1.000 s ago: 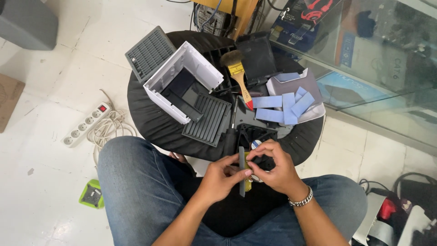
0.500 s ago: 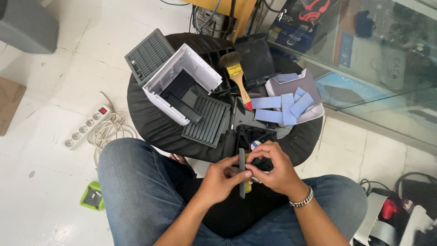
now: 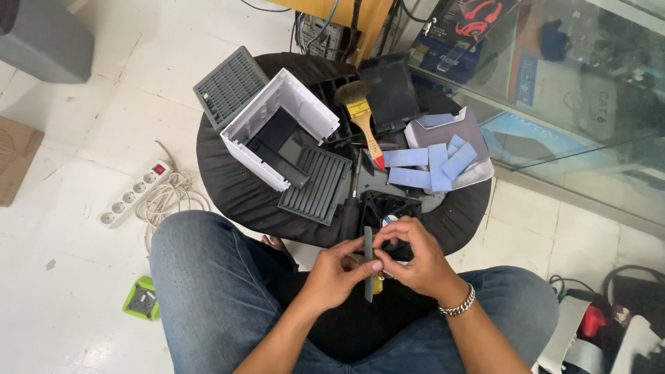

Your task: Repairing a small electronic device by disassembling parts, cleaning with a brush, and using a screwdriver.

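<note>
I hold a thin, dark grey flat strip (image 3: 368, 263) upright over my lap, seen edge-on so it reads as a narrow vertical bar, longer than my fingers and matte in finish. My left hand (image 3: 337, 272) pinches its near side, fingers clenched on it, thumb pressed to the edge. My right hand (image 3: 413, 257) closes on it from the other side, fingertips meeting the strip near its upper half; a small yellow piece (image 3: 377, 284) shows just below my fingers, touching the strip, but I cannot tell what it is. A silver chain bracelet (image 3: 457, 305) sits on my right wrist.

Just beyond my hands stands the round black worktop (image 3: 228, 187). On it lie a white open plastic housing (image 3: 280, 135), a dark slatted grille panel (image 3: 317, 184) leaning against it, a second grey grille (image 3: 228, 84) at the far left edge, a wooden-handled paintbrush with a red tip (image 3: 361, 121), pale blue rectangular pads (image 3: 429, 163) on a white tray, and a black fan frame (image 3: 391, 206) near my right hand. A white power strip (image 3: 133, 194) lies on the tiled floor to my left.
</note>
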